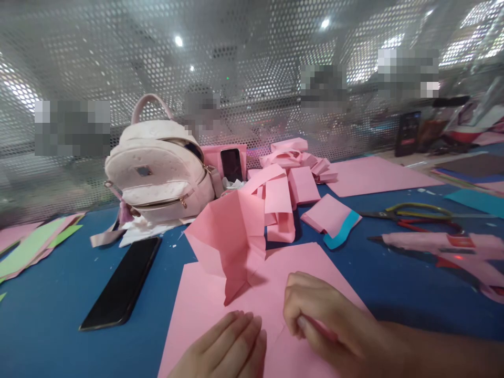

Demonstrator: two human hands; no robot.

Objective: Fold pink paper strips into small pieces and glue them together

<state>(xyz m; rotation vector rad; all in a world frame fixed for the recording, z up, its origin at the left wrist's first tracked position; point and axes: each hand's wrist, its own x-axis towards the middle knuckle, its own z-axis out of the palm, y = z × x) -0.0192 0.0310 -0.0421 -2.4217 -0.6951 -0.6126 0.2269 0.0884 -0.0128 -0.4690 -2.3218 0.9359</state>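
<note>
A large pink paper sheet (212, 310) lies on the blue table at the near edge. My left hand (226, 349) rests flat on it, fingers stretched out and together. My right hand (321, 317) is curled beside it, fingers pinched on a fold of the pink paper. Just beyond my hands stands a crumpled, folded pink paper piece (232, 236).
A black phone (122, 283) lies at the left. A pale pink backpack (157, 168) stands behind it, with a second phone (231, 164) beside it. Folded pink strips (293, 176) pile in the middle. Scissors (417, 214) and a glue gun (437, 244) lie at the right.
</note>
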